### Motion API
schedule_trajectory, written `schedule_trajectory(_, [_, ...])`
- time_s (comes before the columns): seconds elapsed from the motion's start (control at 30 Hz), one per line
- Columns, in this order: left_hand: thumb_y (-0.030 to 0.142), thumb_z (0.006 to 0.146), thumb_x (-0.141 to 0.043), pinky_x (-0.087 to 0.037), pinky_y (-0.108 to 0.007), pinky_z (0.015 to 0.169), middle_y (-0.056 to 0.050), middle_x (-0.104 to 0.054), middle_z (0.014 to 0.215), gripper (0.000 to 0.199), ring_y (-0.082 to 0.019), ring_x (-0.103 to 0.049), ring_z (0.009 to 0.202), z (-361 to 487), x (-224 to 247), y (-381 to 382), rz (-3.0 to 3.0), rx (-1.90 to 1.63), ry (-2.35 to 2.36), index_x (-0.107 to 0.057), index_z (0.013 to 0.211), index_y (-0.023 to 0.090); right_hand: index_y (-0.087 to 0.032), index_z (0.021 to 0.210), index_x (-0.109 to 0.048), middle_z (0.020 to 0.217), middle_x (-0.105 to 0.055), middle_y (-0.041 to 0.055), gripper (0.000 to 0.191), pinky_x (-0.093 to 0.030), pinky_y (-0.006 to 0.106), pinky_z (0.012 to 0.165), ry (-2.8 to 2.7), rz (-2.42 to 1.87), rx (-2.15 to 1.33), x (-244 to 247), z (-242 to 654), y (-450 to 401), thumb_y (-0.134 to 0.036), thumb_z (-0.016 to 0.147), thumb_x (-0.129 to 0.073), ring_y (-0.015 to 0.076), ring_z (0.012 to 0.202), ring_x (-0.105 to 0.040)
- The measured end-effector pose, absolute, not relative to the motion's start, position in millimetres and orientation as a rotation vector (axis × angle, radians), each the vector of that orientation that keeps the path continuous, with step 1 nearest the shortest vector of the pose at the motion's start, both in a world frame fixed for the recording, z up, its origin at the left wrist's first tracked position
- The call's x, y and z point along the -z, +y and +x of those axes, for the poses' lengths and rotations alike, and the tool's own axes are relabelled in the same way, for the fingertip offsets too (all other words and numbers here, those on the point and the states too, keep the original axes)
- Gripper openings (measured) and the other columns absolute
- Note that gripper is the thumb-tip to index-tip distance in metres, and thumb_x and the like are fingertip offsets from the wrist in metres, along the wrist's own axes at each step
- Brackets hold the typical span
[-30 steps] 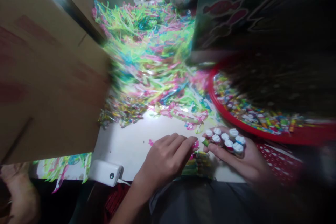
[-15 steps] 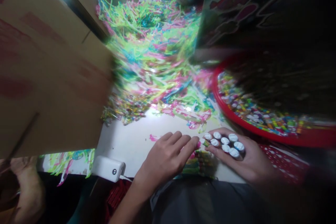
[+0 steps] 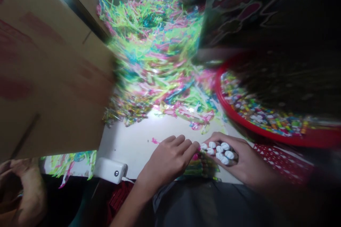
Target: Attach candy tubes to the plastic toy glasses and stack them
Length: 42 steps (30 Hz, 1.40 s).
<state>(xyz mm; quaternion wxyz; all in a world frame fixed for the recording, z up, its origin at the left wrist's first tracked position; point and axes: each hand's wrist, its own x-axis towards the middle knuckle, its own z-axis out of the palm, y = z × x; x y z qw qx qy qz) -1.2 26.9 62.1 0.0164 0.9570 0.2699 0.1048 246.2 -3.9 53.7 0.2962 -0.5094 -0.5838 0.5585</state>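
Observation:
My right hand [image 3: 239, 152] is curled round a bunch of several small tubes with white ends [image 3: 220, 149], the ends facing up. My left hand [image 3: 173, 152] is closed in a pinch beside it, its fingertips at the nearest white-ended tube. A bit of pink shows at those fingertips; what they grip is mostly hidden. Under and between the hands lies a row of green and yellow tubes [image 3: 197, 170] by the table's front edge, partly covered. A small pink scrap [image 3: 154, 140] lies on the white table [image 3: 128, 145] behind my left hand.
Colourful plastic strips [image 3: 160, 49] cover the table's far part, with a golden pile [image 3: 128, 110] at their near left. A big cardboard box [image 3: 53, 71] stands left, a red basin [image 3: 231, 113] of small coloured pieces right. A power bank [image 3: 110, 170] and another person's limb [image 3: 29, 188] are lower left.
My right hand has moved left and slightly down with the tubes, closer to my left hand. My left hand has shifted slightly left.

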Motion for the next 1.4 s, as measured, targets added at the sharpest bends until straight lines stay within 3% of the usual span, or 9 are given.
schedule_trajectory(0.1, [0.022, 0.111, -0.050, -0.038, -0.035, 0.065, 0.000, -0.068, 0.085, 0.012, -0.018, -0.061, 0.079, -2, -54, 27, 2.953, -0.298, 0.831, -0.058, 0.119, 0.017, -0.022, 0.095, -0.068, 0.085, -0.068, -0.0013, 0.013, -0.050, 0.023, 0.067, -1.489, -1.361, -1.604, -45, 245, -2, -0.024, 0.086, -0.078, 0.0175, 0.077, -0.064])
schedule_trajectory(0.4, [0.027, 0.112, -0.050, -0.039, -0.035, 0.072, -0.001, -0.073, 0.091, 0.017, -0.018, -0.063, 0.085, -2, -43, 32, 2.779, -0.203, 0.804, -0.061, 0.122, 0.019, -0.021, 0.090, -0.064, 0.080, -0.064, -0.0010, 0.031, -0.049, 0.025, 0.068, -1.436, -1.378, -1.686, -37, 243, 0, -0.048, 0.090, -0.081, 0.0181, 0.076, -0.062])
schedule_trajectory(0.6, [0.029, 0.112, -0.047, -0.046, -0.034, 0.092, -0.009, -0.072, 0.114, 0.023, -0.020, -0.063, 0.107, -15, 1, 49, 2.301, -0.340, 1.054, -0.067, 0.120, 0.020, -0.019, 0.104, -0.072, 0.100, -0.079, 0.0090, 0.041, -0.056, 0.036, 0.081, -1.495, -1.548, -1.427, -1, 249, 22, -0.058, 0.091, -0.075, 0.0287, 0.093, -0.073])
schedule_trajectory(0.67, [0.026, 0.111, -0.048, -0.048, -0.031, 0.093, -0.010, -0.069, 0.116, 0.024, -0.019, -0.063, 0.108, -22, 15, 51, 2.084, -0.353, 1.070, -0.071, 0.118, 0.019, -0.018, 0.109, -0.074, 0.108, -0.081, 0.0122, 0.043, -0.057, 0.039, 0.086, -1.522, -1.610, -1.364, 16, 251, 26, -0.057, 0.092, -0.072, 0.0311, 0.099, -0.075])
schedule_trajectory(0.8, [0.024, 0.107, -0.056, -0.049, -0.030, 0.097, -0.009, -0.070, 0.118, 0.022, -0.019, -0.064, 0.109, -30, 32, 49, 1.847, -0.315, 1.057, -0.072, 0.121, 0.020, -0.019, 0.099, -0.074, 0.103, -0.080, 0.0141, 0.029, -0.057, 0.042, 0.083, -1.635, -1.667, -1.285, 46, 252, 23, -0.046, 0.089, -0.073, 0.0335, 0.094, -0.075])
schedule_trajectory(0.87, [0.025, 0.106, -0.059, -0.048, -0.031, 0.098, -0.008, -0.072, 0.115, 0.020, -0.020, -0.064, 0.109, -29, 37, 47, 1.829, -0.296, 1.056, -0.073, 0.119, 0.020, -0.019, 0.100, -0.074, 0.108, -0.080, 0.0169, 0.025, -0.057, 0.045, 0.088, -1.703, -1.681, -1.237, 57, 252, 19, -0.038, 0.085, -0.073, 0.0354, 0.099, -0.074])
schedule_trajectory(1.13, [0.030, 0.110, -0.054, -0.051, -0.029, 0.097, -0.006, -0.075, 0.116, 0.025, -0.019, -0.068, 0.109, -28, 36, 37, 1.810, -0.180, 0.956, -0.075, 0.120, 0.022, -0.022, 0.104, -0.073, 0.118, -0.076, 0.0171, 0.027, -0.053, 0.050, 0.099, -1.751, -1.686, -1.180, 61, 261, 7, -0.030, 0.081, -0.063, 0.0375, 0.112, -0.070])
schedule_trajectory(1.23, [0.032, 0.111, -0.050, -0.052, -0.027, 0.097, -0.005, -0.074, 0.114, 0.027, -0.017, -0.069, 0.109, -24, 32, 47, 1.952, -0.156, 0.993, -0.074, 0.118, 0.023, -0.021, 0.105, -0.071, 0.115, -0.077, 0.0157, 0.026, -0.054, 0.047, 0.093, -1.654, -1.715, -1.174, 55, 264, 7, -0.039, 0.088, -0.065, 0.0361, 0.105, -0.072])
schedule_trajectory(1.4, [0.041, 0.111, -0.052, -0.054, -0.033, 0.094, -0.008, -0.070, 0.118, 0.030, -0.021, -0.068, 0.108, 14, 34, 75, 2.102, -0.203, 1.288, -0.065, 0.126, 0.020, -0.021, 0.104, -0.070, 0.083, -0.075, 0.0061, 0.040, -0.052, 0.034, 0.066, -1.464, -1.722, -1.209, 42, 262, 10, -0.060, 0.098, -0.065, 0.0246, 0.072, -0.069])
